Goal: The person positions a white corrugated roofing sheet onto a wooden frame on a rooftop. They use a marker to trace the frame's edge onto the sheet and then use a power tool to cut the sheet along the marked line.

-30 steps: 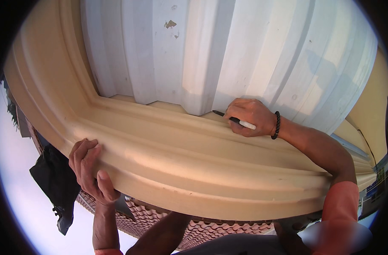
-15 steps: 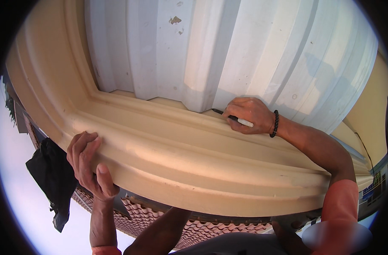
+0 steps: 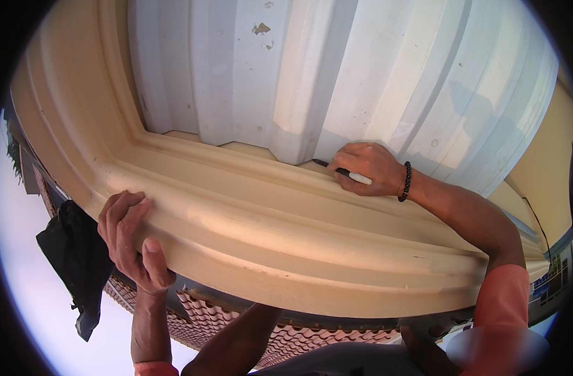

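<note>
Barely shifted, your right hand [image 3: 369, 168] pinches a black-and-white pen [image 3: 360, 178], apparently marking along white corrugated metal [image 3: 246, 81]; next, guide its tip steadily, left hand [image 3: 131, 254] spread on beige moulding [image 3: 268, 229].

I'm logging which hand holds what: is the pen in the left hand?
No, the right hand holds the pen, while the left hand rests on the beige moulding.

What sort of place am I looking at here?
Likely outdoors, up on a rooftop: a pale grey, ribbed metal sheet fills the upper view, with reddish, wavy roof tiles along the lower edge and bright, pale sky at left.
</note>
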{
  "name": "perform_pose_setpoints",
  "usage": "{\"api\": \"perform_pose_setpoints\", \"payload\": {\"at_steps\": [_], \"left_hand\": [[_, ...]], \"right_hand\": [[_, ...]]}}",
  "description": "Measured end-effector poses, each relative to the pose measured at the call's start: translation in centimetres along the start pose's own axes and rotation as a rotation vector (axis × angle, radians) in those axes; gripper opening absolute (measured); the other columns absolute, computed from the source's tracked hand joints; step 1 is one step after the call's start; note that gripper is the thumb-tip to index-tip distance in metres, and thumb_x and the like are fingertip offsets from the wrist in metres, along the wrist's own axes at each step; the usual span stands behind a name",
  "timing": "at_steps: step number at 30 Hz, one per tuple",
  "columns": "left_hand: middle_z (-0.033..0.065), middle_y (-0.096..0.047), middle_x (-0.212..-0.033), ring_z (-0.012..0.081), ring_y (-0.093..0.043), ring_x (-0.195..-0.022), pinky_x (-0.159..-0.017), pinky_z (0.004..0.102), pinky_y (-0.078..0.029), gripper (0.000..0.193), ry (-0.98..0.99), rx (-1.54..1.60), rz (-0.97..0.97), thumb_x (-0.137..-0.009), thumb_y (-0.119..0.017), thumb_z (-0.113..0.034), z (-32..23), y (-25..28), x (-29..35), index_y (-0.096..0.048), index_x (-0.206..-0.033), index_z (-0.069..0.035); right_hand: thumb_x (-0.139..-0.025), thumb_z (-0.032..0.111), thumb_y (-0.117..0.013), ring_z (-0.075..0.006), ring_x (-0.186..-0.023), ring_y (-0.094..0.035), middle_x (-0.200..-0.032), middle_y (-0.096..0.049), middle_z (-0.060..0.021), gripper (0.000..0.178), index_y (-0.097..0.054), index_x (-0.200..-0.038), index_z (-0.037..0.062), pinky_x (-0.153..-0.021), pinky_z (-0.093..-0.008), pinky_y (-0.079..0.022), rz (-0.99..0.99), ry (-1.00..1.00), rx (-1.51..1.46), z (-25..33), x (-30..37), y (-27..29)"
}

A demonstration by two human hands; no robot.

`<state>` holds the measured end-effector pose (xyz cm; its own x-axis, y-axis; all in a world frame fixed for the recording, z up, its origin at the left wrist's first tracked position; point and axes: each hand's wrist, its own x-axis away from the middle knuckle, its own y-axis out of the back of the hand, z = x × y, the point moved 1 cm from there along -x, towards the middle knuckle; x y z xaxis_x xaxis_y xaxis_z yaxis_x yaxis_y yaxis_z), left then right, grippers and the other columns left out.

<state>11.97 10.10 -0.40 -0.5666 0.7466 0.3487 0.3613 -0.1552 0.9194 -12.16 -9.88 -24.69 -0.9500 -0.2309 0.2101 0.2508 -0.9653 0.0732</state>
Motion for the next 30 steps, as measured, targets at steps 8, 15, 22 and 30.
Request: {"api": "perform_pose_setpoints", "payload": {"at_steps": [8, 15, 22, 30], "left_hand": [[0.0201, -0.063, -0.097, 0.0393, -0.055, -0.101, -0.093, 0.0501, -0.039, 0.043, 0.018, 0.031, -0.078, -0.085, -0.043, -0.035, -0.18, -0.56, -0.16, -0.064, -0.098, 0.001], [0.0200, -0.063, -0.097, 0.0392, -0.055, -0.102, -0.093, 0.0501, -0.039, 0.043, 0.023, 0.013, -0.061, -0.085, -0.043, -0.035, -0.25, -0.51, -0.22, -0.064, -0.099, 0.000], [0.0203, -0.063, -0.098, 0.0393, -0.055, -0.102, -0.092, 0.0498, -0.039, 0.043, 0.016, 0.011, -0.055, -0.085, -0.043, -0.035, -0.30, -0.40, -0.36, -0.064, -0.099, 0.000], [0.0205, -0.063, -0.098, 0.0396, -0.055, -0.102, -0.092, 0.0501, -0.039, 0.043, 0.027, 0.006, -0.055, -0.084, -0.042, -0.034, -0.26, -0.43, -0.15, -0.063, -0.099, 0.001]], "right_hand": [[-0.078, 0.010, -0.064, -0.0277, -0.070, -0.059, -0.074, -0.060, -0.0088, 0.014, -0.058, -0.091, 0.0093, -0.060, -0.0404, -0.047, -0.056, 0.029, -0.009, -0.09, 0.00, -0.22], [-0.079, 0.008, -0.063, -0.0257, -0.080, -0.063, -0.087, -0.066, -0.0079, 0.014, -0.062, -0.093, 0.0067, -0.067, -0.0364, -0.052, 0.002, -0.016, -0.003, -0.08, 0.06, -0.04], [-0.079, 0.009, -0.063, -0.0272, -0.072, -0.060, -0.077, -0.061, -0.0083, 0.013, -0.059, -0.091, 0.0081, -0.061, -0.0390, -0.048, -0.041, 0.022, -0.031, -0.21, 0.05, -0.32], [-0.079, 0.010, -0.063, -0.0278, -0.068, -0.059, -0.072, -0.059, -0.0091, 0.012, -0.059, -0.090, 0.0082, -0.059, -0.0402, -0.046, -0.069, 0.053, -0.031, -0.43, 0.02, -0.39]]}}
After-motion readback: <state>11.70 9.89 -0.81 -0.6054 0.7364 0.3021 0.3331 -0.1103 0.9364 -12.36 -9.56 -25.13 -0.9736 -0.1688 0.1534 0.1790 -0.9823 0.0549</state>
